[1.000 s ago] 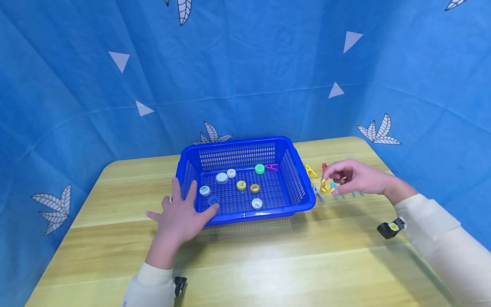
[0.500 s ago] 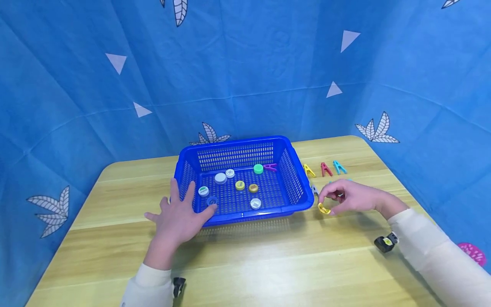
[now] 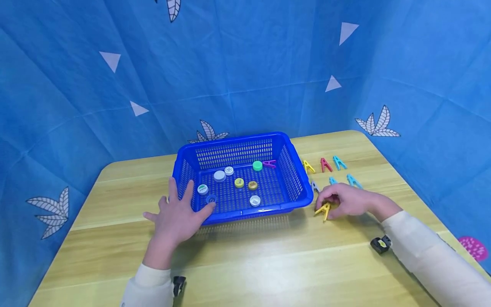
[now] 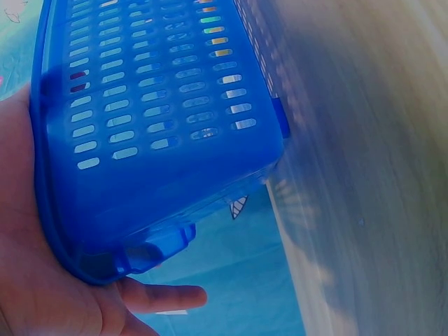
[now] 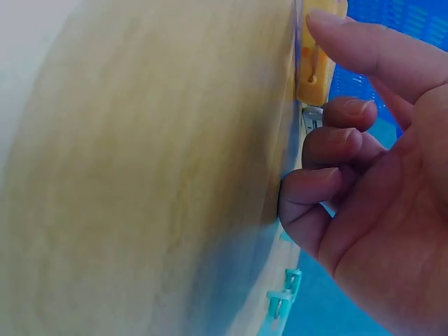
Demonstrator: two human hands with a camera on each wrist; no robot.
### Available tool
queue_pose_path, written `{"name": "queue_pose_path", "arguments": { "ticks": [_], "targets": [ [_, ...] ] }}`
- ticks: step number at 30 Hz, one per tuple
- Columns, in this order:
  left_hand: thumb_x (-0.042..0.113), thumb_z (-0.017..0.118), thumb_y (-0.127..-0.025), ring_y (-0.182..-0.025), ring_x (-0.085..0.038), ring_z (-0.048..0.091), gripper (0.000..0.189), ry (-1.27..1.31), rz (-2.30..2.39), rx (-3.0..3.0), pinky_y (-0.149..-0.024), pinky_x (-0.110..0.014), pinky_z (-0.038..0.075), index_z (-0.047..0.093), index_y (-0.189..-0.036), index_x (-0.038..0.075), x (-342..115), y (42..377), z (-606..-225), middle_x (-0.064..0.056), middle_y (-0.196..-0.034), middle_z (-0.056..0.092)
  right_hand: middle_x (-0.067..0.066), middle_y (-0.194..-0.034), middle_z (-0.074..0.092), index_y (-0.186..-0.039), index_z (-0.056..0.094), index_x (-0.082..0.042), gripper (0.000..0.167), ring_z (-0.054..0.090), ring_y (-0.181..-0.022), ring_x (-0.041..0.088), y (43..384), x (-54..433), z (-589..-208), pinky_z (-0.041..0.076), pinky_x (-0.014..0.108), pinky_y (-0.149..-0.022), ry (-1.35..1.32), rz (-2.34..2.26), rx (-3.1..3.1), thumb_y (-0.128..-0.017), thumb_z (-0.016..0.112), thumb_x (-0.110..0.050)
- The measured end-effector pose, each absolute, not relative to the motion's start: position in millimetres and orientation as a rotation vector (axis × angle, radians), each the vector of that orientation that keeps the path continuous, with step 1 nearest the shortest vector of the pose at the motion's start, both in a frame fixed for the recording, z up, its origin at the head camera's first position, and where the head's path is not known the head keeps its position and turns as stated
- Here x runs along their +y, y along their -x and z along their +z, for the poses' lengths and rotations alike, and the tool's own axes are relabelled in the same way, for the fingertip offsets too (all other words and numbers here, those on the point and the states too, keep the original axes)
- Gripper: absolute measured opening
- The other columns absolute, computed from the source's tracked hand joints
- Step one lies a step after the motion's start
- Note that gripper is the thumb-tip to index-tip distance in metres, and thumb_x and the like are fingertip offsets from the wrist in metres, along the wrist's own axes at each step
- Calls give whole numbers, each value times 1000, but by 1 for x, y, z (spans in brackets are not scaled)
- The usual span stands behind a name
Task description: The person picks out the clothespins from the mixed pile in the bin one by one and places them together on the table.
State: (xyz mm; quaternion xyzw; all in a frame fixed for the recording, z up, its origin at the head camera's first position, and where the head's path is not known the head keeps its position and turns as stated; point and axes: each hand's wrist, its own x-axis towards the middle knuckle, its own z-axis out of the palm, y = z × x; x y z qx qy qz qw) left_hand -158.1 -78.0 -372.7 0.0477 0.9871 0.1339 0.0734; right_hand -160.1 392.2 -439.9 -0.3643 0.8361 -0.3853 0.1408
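My right hand [image 3: 347, 199] pinches a yellow clothespin [image 3: 323, 209] between thumb and fingers, low over the table just right of the basket. In the right wrist view the thumb lies on the yellow clothespin [image 5: 316, 70] and the other fingers curl against the table. My left hand [image 3: 178, 216] is spread over the front left corner of the blue plastic basket [image 3: 245, 213], fingers straight and palm at the rim. Inside the basket lie several bottle caps, among them a green cap [image 3: 257, 166], and a purple clothespin [image 3: 269, 163].
Right of the basket lie another yellow clothespin [image 3: 308, 166], a red clothespin [image 3: 325, 165], several light-blue clothespins [image 3: 339, 162] and a grey clothespin [image 3: 315, 186], partly hidden by the basket. Blue patterned cloth [image 3: 245, 64] hangs behind the wooden table [image 3: 268, 264].
My right hand has moved toward the table's front with the yellow clothespin, away from the other clothespins, and the clothespin has turned. My left hand has stayed on the basket.
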Motion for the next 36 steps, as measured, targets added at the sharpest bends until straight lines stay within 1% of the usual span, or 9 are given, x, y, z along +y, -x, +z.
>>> {"name": "queue_pose_path", "arguments": {
  "ticks": [3,7,11,14,18,22,25,31,36],
  "targets": [
    [85,38,-85,-132,-70,15,106,-141,395,2963,-81,-91,-4,15,-162,14,-78,159,-372,-26,-162,-14,7,-82,60,-106,74,-17,35,48,-68,28,160,393,-439,42,28,-60,1036,-1120,2414,-76,83,-2],
    [87,35,-83,-133,-70,14,109,-141,394,2962,-81,-91,-6,15,-162,15,-78,159,-373,-25,-162,-14,7,-84,62,-106,74,-17,35,48,-68,29,156,392,-437,42,29,-59,997,-1139,2434,-76,83,-2],
    [84,39,-85,-133,-69,15,105,-148,401,2958,-81,-91,-8,16,-162,15,-77,158,-375,-25,-162,-14,4,-72,52,-107,72,-13,35,40,-59,15,143,390,-433,38,28,-56,900,-1134,2608,-76,85,-3],
    [83,40,-86,-133,-69,15,105,-146,404,2954,-81,-90,-8,16,-162,15,-76,158,-376,-25,-162,-15,-2,-64,37,-108,71,-12,35,32,-57,7,128,385,-430,36,28,-58,729,-1065,2833,-78,88,-18],
    [85,38,-84,-133,-69,14,107,-132,415,2956,-82,-90,-8,16,-162,15,-77,159,-375,-24,-162,-15,-5,-64,32,-109,71,-9,50,32,-59,11,111,377,-429,33,30,-59,405,-1030,3004,-74,90,-39],
    [87,36,-83,-134,-69,13,110,-121,422,2962,-81,-90,-8,16,-162,14,-78,159,-373,-23,-162,-16,-1,-68,35,-112,70,-9,58,35,-63,18,103,373,-431,29,32,-57,138,-1088,2989,-71,91,-44],
    [85,39,-84,-134,-69,12,107,-121,431,2959,-81,-90,-8,15,-162,14,-78,159,-372,-24,-162,-16,1,-70,38,-113,69,-9,61,36,-65,20,100,372,-435,28,32,-57,12,-1107,2930,-70,90,-47],
    [81,42,-86,-134,-69,12,105,-118,438,2949,-82,-90,-7,15,-162,14,-78,159,-372,-24,-162,-16,2,-70,42,-108,71,-10,60,39,-67,21,99,368,-443,29,33,-58,-62,-1063,2916,-64,93,-46],
    [82,41,-86,-134,-69,12,105,-127,440,2951,-82,-90,-7,16,-162,13,-79,160,-373,-23,-162,-17,0,-68,39,-108,71,-11,55,38,-64,19,100,366,-442,29,32,-57,5,-1059,2898,-66,93,-39]
  ]
}}
